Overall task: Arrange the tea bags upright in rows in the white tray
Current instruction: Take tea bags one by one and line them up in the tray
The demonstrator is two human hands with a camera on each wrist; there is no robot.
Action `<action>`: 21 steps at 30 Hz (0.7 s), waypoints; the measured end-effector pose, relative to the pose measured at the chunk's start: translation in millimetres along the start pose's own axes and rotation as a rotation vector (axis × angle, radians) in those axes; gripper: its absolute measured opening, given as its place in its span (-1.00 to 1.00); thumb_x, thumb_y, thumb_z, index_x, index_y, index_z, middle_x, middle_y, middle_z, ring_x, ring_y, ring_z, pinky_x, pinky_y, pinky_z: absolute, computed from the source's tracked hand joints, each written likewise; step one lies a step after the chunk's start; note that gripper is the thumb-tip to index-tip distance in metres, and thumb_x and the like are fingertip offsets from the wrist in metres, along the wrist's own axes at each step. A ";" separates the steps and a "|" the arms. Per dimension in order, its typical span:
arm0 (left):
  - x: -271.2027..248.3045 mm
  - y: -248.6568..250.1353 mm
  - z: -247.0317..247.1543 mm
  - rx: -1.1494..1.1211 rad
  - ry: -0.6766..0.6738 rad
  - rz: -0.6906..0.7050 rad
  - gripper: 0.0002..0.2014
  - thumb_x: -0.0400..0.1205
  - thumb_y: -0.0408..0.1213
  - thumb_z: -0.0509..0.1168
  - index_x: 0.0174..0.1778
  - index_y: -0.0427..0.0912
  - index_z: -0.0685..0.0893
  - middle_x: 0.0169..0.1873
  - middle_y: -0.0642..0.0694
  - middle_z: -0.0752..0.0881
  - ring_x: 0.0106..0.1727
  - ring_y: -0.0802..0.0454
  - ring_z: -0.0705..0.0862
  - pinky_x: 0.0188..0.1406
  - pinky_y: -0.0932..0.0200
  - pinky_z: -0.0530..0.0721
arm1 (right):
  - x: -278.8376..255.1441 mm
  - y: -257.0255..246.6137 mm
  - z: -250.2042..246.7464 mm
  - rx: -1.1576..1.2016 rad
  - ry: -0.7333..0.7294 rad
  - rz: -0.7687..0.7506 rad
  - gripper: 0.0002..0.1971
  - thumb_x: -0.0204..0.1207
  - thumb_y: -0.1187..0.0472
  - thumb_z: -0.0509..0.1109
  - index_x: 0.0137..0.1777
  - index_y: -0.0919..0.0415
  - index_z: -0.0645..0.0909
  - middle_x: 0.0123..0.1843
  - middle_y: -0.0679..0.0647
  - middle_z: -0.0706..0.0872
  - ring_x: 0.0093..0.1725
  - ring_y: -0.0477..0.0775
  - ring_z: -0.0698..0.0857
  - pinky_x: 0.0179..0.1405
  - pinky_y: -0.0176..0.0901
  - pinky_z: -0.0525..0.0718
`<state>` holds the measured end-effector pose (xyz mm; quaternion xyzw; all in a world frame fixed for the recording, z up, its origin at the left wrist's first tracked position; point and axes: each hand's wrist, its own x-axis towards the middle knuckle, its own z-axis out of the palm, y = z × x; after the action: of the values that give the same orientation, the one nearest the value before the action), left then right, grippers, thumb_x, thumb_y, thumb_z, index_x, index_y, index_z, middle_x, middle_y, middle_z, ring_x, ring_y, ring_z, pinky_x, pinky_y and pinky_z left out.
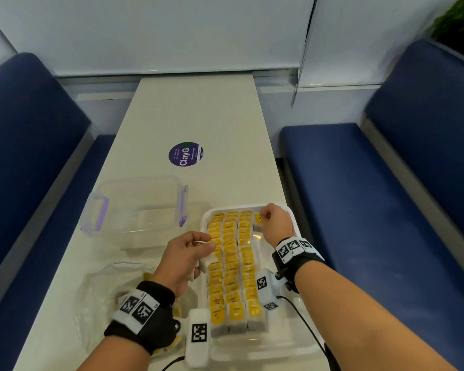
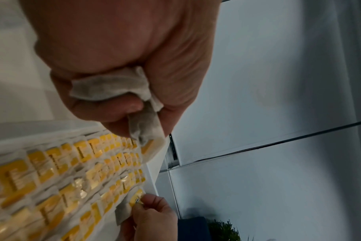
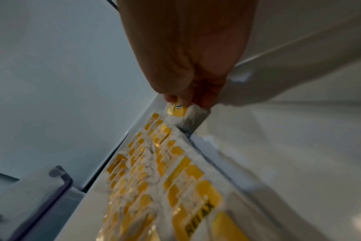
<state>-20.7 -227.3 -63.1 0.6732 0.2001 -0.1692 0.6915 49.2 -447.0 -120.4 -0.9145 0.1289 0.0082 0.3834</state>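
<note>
Tea bag (image 1: 259,218) pinched by its yellow tag in right hand (image 1: 276,223) fingers, at far right corner of white tray (image 1: 295,341), starting a 4th row beside 3 full rows (image 1: 232,266). Left hand (image 1: 188,259) fingers curled round several spare bags (image 2: 113,88), over tray's left edge. Bags look light, soft, crushable; prob. best held by tag/top seam w/ gentle pinch.

Three rows of tea bags (image 1: 231,266), roughly forty; one white tray (image 1: 289,346).
</note>
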 end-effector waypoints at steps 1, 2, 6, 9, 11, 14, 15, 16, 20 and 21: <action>0.5 -0.3 0.3 -0.003 -0.001 -0.002 -0.87 0.55 -0.47 0.47 -0.01 -0.31 0.71 -0.46 -0.05 0.60 -0.68 0.09 0.41 -0.67 0.31 0.27 | 1.3 2.1 3.0 0.005 0.022 0.002 -0.79 0.45 0.53 0.28 -0.10 0.25 0.65 -0.11 0.05 0.60 -0.12 0.06 0.59 -0.28 -0.46 0.51; 1.2 -0.4 0.4 -0.008 -0.001 -0.002 -0.87 0.55 -0.47 0.47 -0.01 -0.31 0.71 -0.47 -0.04 0.59 -0.69 0.10 0.40 -0.67 0.31 0.27 | 2.1 3.7 5.4 0.017 0.039 0.012 -0.79 0.46 0.52 0.25 -0.12 0.25 0.65 -0.10 0.06 0.63 -0.11 0.08 0.61 -0.21 -0.36 0.56; 4.6 -0.3 1.4 -0.014 0.000 0.001 -0.90 0.56 -0.46 0.46 -0.04 -0.28 0.71 -0.54 0.02 0.60 -0.68 0.11 0.41 -0.66 0.30 0.27 | 0.5 5.2 12.4 0.053 0.089 0.052 -0.75 0.49 0.51 0.20 -0.09 0.28 0.70 -0.05 0.12 0.70 -0.06 0.11 0.67 -0.06 -0.12 0.66; 5.9 0.4 3.0 -0.017 -0.001 0.002 -0.90 0.56 -0.45 0.46 -0.05 -0.26 0.71 -0.53 0.03 0.61 -0.60 0.07 0.43 -0.64 0.29 0.28 | 0.3 5.4 13.7 0.079 0.118 0.072 -0.74 0.52 0.50 0.22 -0.02 0.27 0.71 0.02 0.10 0.71 0.02 0.08 0.67 0.00 -0.19 0.61; 6.1 0.1 4.2 -0.020 -0.007 0.000 -0.91 0.56 -0.45 0.46 -0.05 -0.26 0.72 -0.54 0.04 0.60 -0.57 0.06 0.41 -0.65 0.30 0.27 | 0.6 5.6 13.9 0.094 0.118 0.084 -0.74 0.55 0.48 0.22 0.00 0.26 0.72 0.04 0.09 0.71 0.02 0.07 0.67 0.00 -0.19 0.61; 5.1 0.6 6.4 -0.021 -0.015 -0.005 -0.93 0.58 -0.43 0.44 -0.05 -0.26 0.72 -0.53 0.05 0.63 -0.60 0.10 0.45 -0.65 0.30 0.29 | 0.6 6.2 15.0 0.077 0.123 0.085 -0.72 0.51 0.51 0.23 -0.01 0.22 0.72 0.05 0.09 0.71 0.04 0.07 0.67 -0.01 -0.22 0.59; 4.8 1.1 7.2 -0.022 -0.016 -0.009 -0.94 0.59 -0.42 0.44 -0.05 -0.25 0.73 -0.51 0.04 0.64 -0.60 0.10 0.47 -0.65 0.30 0.30 | 0.5 6.7 15.9 0.073 0.125 0.085 -0.70 0.48 0.53 0.24 -0.01 0.22 0.72 0.06 0.09 0.71 0.05 0.08 0.66 0.02 -0.20 0.60; 4.7 1.7 7.9 -0.023 -0.015 -0.012 -0.96 0.60 -0.41 0.43 -0.07 -0.24 0.73 -0.50 0.02 0.66 -0.59 0.10 0.48 -0.66 0.30 0.31 | 0.3 6.7 16.6 0.068 0.124 0.085 -0.70 0.45 0.55 0.26 -0.01 0.22 0.72 0.07 0.10 0.70 0.07 0.09 0.66 0.05 -0.18 0.61; 5.2 2.6 8.8 -0.032 -0.004 -0.018 -0.98 0.61 -0.39 0.42 -0.12 -0.22 0.73 -0.45 -0.04 0.68 -0.58 0.07 0.50 -0.66 0.30 0.32 | -0.9 4.5 19.9 0.021 0.139 0.061 -0.70 0.39 0.58 0.28 -0.05 0.27 0.73 0.08 0.12 0.70 0.11 0.11 0.64 0.08 -0.22 0.57; 5.1 2.3 8.7 -0.034 -0.003 -0.021 -0.98 0.61 -0.39 0.42 -0.13 -0.22 0.73 -0.44 -0.05 0.68 -0.57 0.06 0.51 -0.67 0.30 0.32 | -0.2 3.4 20.9 0.024 0.149 0.074 -0.70 0.39 0.58 0.27 -0.06 0.27 0.73 0.08 0.12 0.69 0.10 0.11 0.64 0.06 -0.24 0.56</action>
<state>-14.7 -235.7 -63.6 0.6589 0.2086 -0.1740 0.7014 50.0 -434.5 -137.6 -0.9026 0.1906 -0.0472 0.3832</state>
